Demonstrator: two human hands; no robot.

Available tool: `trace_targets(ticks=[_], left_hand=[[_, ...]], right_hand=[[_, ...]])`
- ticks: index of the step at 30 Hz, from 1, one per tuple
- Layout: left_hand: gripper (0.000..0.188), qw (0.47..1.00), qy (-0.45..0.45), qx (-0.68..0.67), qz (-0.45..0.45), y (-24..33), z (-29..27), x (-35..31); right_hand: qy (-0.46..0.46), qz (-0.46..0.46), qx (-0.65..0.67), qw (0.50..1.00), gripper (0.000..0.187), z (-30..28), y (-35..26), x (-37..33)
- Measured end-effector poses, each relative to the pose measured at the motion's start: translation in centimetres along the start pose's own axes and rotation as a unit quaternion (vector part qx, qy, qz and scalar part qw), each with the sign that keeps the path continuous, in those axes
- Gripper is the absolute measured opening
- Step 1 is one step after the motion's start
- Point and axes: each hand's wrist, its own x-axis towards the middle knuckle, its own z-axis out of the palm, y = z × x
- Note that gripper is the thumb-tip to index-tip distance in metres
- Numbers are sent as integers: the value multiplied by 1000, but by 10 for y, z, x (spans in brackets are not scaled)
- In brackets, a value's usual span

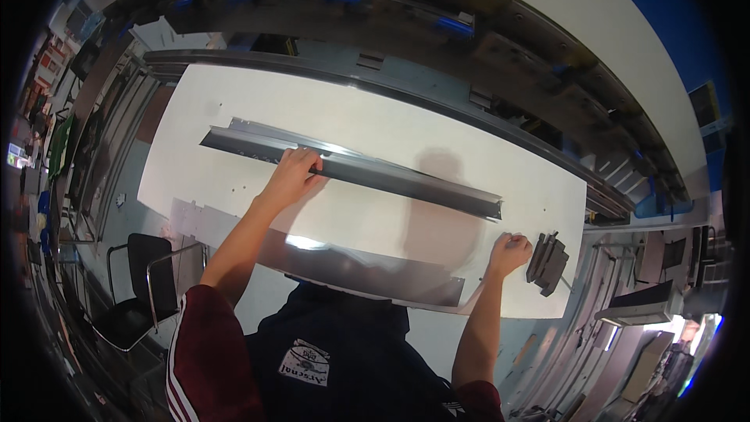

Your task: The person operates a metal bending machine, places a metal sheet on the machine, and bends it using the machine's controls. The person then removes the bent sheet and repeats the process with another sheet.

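Note:
A long grey metal profile, bent like a channel, lies slantwise across the white tabletop. My left hand is closed on its near edge, left of the middle, with the fingertips curled over the metal. My right hand is held beyond the profile's right end, apart from it. Its fingers are bent together; anything between them is too small to make out. Just right of that hand sits a group of short dark metal pieces. Nearest my body, a flat shiny metal sheet lies along the table's front edge.
A black chair with metal armrests stands at the left. Behind the table runs a long dark rail, with shelving or machinery beyond it. Small dark specks dot the tabletop. More racks and long stock are on the right.

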Motion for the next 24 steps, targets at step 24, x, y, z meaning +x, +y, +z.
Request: trace_targets(ticks=[24], left_hand=[[43, 983, -14, 96, 158, 46, -32, -211]], right_hand=[[-23, 118, 163, 979, 29, -3, 11, 6]])
